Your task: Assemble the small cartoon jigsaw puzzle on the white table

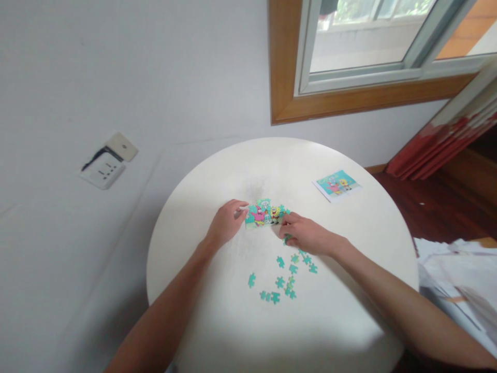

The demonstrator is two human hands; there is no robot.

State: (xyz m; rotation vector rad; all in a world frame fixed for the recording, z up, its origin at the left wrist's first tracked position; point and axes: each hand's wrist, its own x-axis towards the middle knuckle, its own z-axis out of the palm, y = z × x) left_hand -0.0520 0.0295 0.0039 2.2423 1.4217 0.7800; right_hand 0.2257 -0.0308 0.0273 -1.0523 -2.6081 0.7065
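A partly joined jigsaw puzzle (261,214) with a pink starfish figure and a yellow square figure lies near the middle of the round white table. My left hand (227,221) rests at its left edge, thumb and forefinger apart with a gap between them. At the puzzle's right end, my right hand (303,232) has its fingers curled together, pressing on a puzzle piece that they mostly cover. A green puzzle piece (287,239) peeks out under this hand. Several loose puzzle pieces (280,282), mostly green, are scattered on the near side.
A picture card (337,185) showing the same figures lies at the back right of the white table (209,181). Behind stand a wall with a socket (103,170) and a wood-framed window (283,103). Papers (458,274) are piled beyond the table's right edge.
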